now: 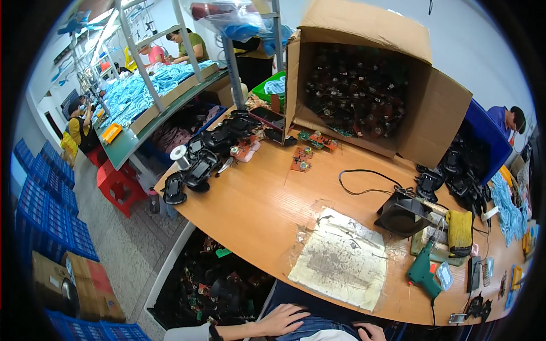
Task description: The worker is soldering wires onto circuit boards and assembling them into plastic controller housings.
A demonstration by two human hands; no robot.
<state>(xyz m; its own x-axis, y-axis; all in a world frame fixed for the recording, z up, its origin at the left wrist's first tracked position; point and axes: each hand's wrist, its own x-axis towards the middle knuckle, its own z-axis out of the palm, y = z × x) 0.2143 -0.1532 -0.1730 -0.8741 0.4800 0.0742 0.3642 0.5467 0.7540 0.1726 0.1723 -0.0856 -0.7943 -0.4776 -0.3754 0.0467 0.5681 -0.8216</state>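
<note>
My left hand lies flat on my lap in blue jeans, its fingers stretched out and nothing in it. Resting on the other side of my lap, my right hand is cut off by the lower edge; its visible fingers are loosely apart and hold nothing. Just beyond the hands, a stained, worn paper sheet is on the wooden table. To its right lies a green soldering gun near a black fan and a yellow sponge. Small orange circuit boards sit farther back.
A tipped cardboard box full of circuit boards stands at the back. Black plastic housings and a solder spool line the left edge. Below left is a bin of parts. A blue bin leans at right; people work farther off.
</note>
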